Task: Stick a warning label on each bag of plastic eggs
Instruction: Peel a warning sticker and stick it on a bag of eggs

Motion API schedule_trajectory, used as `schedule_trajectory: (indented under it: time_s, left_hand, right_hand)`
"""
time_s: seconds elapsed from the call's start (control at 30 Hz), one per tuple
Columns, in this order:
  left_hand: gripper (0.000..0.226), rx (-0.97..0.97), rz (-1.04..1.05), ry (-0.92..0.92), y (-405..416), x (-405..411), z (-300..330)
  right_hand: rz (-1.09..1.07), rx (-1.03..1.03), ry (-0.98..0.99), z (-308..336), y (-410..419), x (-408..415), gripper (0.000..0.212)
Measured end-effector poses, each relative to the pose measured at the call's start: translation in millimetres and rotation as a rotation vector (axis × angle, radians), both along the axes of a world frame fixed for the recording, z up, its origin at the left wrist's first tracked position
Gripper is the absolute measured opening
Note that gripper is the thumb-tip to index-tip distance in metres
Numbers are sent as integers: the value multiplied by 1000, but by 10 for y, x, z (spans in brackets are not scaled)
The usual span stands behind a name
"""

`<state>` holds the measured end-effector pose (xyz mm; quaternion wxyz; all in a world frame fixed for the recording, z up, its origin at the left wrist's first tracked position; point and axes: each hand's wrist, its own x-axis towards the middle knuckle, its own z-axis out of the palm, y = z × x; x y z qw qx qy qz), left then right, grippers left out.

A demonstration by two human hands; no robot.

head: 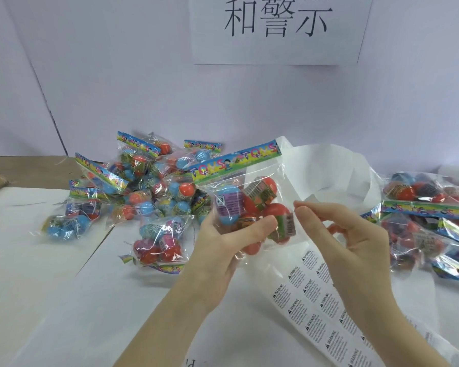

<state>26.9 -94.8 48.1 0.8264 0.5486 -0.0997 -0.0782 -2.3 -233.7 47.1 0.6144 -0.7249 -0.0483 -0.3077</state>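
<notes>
A heap of egg bags (133,192) is lying left of the held bag (249,205). The left hand (223,247) is gripping that bag, fingers closed on it. The right hand (355,242) is pinching its clear film, above the label sheet (316,300).

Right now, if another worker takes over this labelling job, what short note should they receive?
Left hand: holds up one clear plastic bag of orange and blue eggs, colourful header card on top.
Right hand: fingertips pinched beside the bag; whether they hold a label I cannot tell.
White strip of printed warning labels: on the table under the hands.
Pile of egg bags at left; second pile at right.
Which pile is labelled I cannot tell.
Left: label the held bag, then the unlabelled rest.
</notes>
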Motion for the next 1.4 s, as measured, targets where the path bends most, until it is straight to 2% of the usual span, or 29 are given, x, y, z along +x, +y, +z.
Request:
schedule_trajectory:
  time_s: [0.1,0.13,0.2,0.33,0.5,0.57,0.63,0.73,0.9,1.0,1.07,1.17,1.23,1.3,1.4]
  left_hand:
    - [22,19,9,-17,-4,11,-17]
    - [21,13,17,-17,-5,16,-23]
    - [28,9,40,-23,-8,26,-39]
    - [36,28,60,-29,-7,28,-51]
    - [18,62,37,-84,-12,23,-45]
    - [20,68,40,-88,-8,31,-58]
    - [27,79,44,-84,-5,44,-74]
    - [21,75,49,-109,5,50,-71]
    - [34,72,114,-144,-3,54,-78]
    - [46,95,205,-207,-27,57,-82]
    - [52,96,255,-244,-29,49,-83]
    - [51,80,275,-269,-38,34,-87]
    - [45,82,264,-282,-52,26,-82]
    - [47,67,276,-280,-69,19,-75]
    - [47,35,292,-279,-88,1,-58]
  right_hand:
    - [21,-13,-15,2,2,-5,14]
    - [19,-26,-21,-11,-6,1,20]
    - [13,-57,-19,-25,-18,1,29]
    - [22,-141,-40,-26,-11,-12,26]
    - [12,-152,-41,-29,-28,0,33]
    - [16,-157,-34,-31,-47,10,27]
    - [59,-174,3,-27,-65,19,9]
    - [118,-214,43,-18,-91,32,14]
    - [92,-280,29,-15,-113,39,16]
    - [53,-223,-11,-3,-116,31,18]
    - [95,-114,16,16,-112,31,4]
    - [134,-74,71,18,-133,44,10]
    - [126,-114,82,5,-136,50,18]
    - [88,-144,60,-4,-127,49,17]
    - [-82,-375,-99,-19,-91,34,17]
